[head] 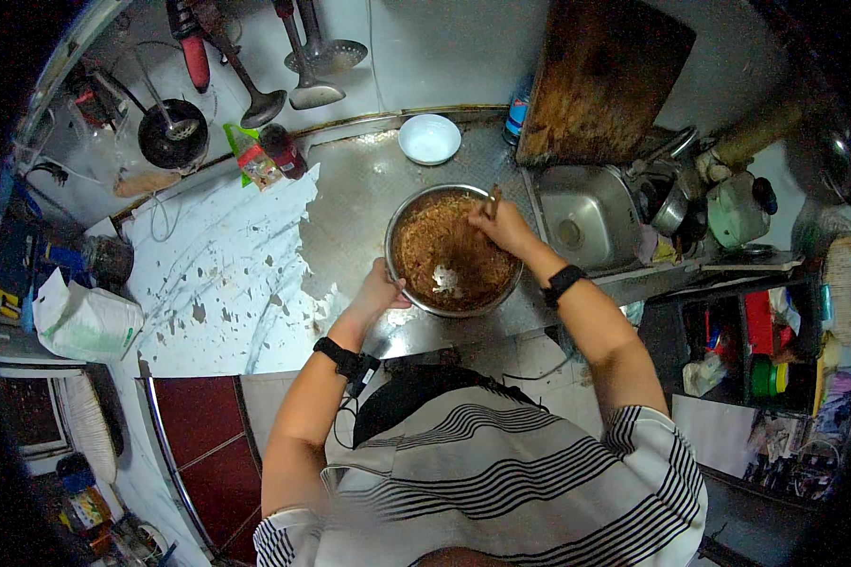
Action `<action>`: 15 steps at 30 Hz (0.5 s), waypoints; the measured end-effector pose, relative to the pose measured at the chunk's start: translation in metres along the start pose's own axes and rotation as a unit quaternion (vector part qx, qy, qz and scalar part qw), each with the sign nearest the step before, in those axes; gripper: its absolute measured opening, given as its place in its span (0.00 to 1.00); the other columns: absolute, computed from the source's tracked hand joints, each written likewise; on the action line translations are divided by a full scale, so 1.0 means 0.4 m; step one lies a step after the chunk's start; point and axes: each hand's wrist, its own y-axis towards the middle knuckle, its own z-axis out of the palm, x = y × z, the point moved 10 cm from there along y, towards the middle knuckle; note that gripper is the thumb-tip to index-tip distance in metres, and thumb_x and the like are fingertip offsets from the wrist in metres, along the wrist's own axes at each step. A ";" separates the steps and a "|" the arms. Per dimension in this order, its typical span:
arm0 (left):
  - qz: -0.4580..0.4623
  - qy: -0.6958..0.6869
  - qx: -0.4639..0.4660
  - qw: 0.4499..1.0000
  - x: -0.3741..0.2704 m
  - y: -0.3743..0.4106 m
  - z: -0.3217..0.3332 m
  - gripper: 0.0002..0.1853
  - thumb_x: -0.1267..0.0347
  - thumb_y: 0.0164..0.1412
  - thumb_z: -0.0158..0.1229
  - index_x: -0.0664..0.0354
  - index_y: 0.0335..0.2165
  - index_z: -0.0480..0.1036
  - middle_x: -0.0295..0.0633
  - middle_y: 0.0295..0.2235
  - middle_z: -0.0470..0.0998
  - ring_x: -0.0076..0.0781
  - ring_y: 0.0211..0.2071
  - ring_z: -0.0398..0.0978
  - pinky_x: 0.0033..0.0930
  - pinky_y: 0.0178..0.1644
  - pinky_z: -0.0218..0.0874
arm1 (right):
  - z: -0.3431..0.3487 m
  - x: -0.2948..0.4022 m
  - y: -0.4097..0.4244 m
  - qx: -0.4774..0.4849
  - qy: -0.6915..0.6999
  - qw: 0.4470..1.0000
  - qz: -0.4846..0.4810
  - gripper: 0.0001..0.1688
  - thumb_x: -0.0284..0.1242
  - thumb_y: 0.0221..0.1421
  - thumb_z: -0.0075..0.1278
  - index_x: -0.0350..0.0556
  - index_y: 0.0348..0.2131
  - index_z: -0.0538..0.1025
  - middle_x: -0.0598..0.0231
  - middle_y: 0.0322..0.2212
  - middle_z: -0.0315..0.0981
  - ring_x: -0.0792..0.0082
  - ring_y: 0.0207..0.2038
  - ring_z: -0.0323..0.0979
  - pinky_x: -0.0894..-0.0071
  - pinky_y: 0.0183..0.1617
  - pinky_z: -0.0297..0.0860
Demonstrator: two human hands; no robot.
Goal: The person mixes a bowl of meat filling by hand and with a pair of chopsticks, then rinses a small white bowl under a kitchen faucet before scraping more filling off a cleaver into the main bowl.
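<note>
A round stainless steel bowl (393, 266) stands on the metal counter before me, holding a brown, crumbly or minced mixture (432, 234) with a shiny patch near its lower middle. My left hand (381, 289) grips the bowl's lower left rim. In my right hand (505, 228), above the bowl's right side, is the upper end of a brown utensil (493, 201), perhaps chopsticks; its lower end is blurred and cannot be made out. Behind the steel bowl sits a white bowl (430, 139).
A steel sink (588, 220) lies to the right, with pots beyond it. A large wooden cutting board (603, 78) leans on the wall. A dark red-brown bottle (284, 152) and a green packet (243, 145) stand at the back left. Ladles (262, 106) hang above.
</note>
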 end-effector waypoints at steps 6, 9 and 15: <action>-0.002 -0.014 0.001 1.000 -0.011 -0.001 0.006 0.19 0.80 0.54 0.45 0.62 0.45 0.51 0.48 0.32 0.67 0.38 0.26 0.74 0.37 0.28 0.72 | 0.163 -0.135 0.065 0.008 -0.078 0.992 -0.094 0.16 0.30 0.47 0.49 0.42 0.37 0.67 0.58 0.28 0.72 0.62 0.26 0.72 0.68 0.30 0.69; 0.002 0.013 -0.012 1.000 -0.005 -0.001 -0.007 0.19 0.80 0.54 0.45 0.61 0.44 0.51 0.49 0.32 0.68 0.37 0.26 0.74 0.37 0.29 0.72 | 0.151 -0.095 0.004 0.032 -0.148 0.983 -0.106 0.10 0.28 0.46 0.51 0.42 0.31 0.70 0.62 0.24 0.72 0.69 0.25 0.71 0.70 0.30 0.68; 0.003 0.007 0.012 1.000 0.010 0.020 0.000 0.20 0.78 0.55 0.47 0.60 0.45 0.50 0.47 0.33 0.67 0.36 0.24 0.74 0.36 0.27 0.72 | -0.021 -0.028 0.062 -0.069 -0.077 0.994 -0.044 0.07 0.27 0.47 0.50 0.39 0.24 0.72 0.65 0.21 0.71 0.74 0.28 0.70 0.71 0.34 0.66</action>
